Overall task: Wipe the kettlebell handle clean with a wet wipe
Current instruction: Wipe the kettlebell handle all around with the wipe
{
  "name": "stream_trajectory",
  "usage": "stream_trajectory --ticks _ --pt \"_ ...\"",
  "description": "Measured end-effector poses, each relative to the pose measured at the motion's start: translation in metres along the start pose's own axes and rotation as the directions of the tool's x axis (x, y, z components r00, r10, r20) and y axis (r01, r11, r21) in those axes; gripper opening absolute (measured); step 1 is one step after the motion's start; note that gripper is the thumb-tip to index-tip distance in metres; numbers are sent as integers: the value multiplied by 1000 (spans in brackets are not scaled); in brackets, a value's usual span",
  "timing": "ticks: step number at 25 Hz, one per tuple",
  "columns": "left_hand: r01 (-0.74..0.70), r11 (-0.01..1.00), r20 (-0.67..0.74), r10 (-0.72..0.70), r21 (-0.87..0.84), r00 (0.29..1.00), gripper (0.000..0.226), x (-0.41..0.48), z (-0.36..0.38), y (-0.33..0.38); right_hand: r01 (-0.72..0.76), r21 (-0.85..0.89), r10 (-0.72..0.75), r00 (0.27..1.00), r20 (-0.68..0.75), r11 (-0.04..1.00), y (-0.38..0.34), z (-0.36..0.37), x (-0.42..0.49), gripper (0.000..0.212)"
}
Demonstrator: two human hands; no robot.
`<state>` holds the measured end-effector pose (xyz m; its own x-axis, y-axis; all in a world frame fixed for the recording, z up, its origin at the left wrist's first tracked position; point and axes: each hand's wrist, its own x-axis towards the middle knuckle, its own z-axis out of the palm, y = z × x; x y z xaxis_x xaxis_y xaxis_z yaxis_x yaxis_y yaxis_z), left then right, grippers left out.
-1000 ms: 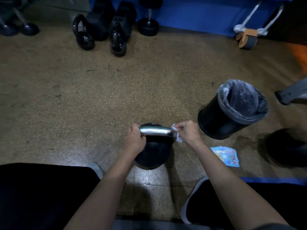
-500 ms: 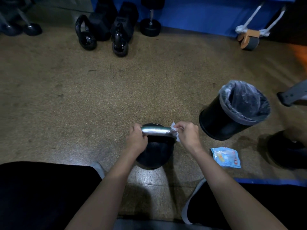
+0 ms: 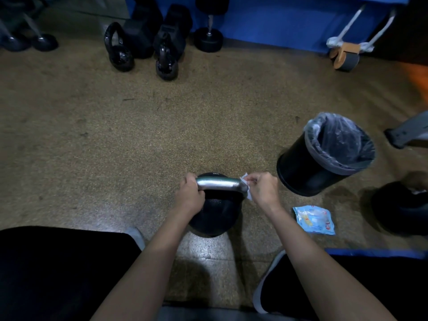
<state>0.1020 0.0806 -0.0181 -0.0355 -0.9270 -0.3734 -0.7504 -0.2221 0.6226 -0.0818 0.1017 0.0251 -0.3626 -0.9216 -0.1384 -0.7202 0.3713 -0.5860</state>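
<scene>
1. Gym floor, speckled; kettlebell stands on it btwn the person's knees.
2. Left hand wrapped tight round handle's left end.
3. Right hand pinches wet wipe vs handle's right end.
4. Risk: wipe is thin, could bunch or slip off the bend, leaving mid-handle unwiped.
5. Bin just right of kettlebell; elbow swing could tip it.
</scene>
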Motion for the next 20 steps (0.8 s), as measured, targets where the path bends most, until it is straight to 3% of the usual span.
stream_trajectory --ticks 5,9,12,16,20 --pt "5 1000 -1 -5 1 1000 39 0 0 0 40 -3 -40 999 -25 999 -1 5 -6 20" --pt "-8 1000 -9 8 1 1000 38 -1 0 0 -13 28 14 999 -35 1000 0 3 -4 20" --pt "-11 1000 -11 11 -1 1000 38 -1 -1 1 61 27 -60 997 -56 998 0 5 -12 19" --pt "-17 1000 -6 17 -1 1000 37 -2 -1 1 -8 44 11 998 -62 999 2 5 -8 20" --pt "-10 1000 -9 11 12 1000 35 -2 -2 1 44 5 -43 995 -93 999 1 11 -15 22"
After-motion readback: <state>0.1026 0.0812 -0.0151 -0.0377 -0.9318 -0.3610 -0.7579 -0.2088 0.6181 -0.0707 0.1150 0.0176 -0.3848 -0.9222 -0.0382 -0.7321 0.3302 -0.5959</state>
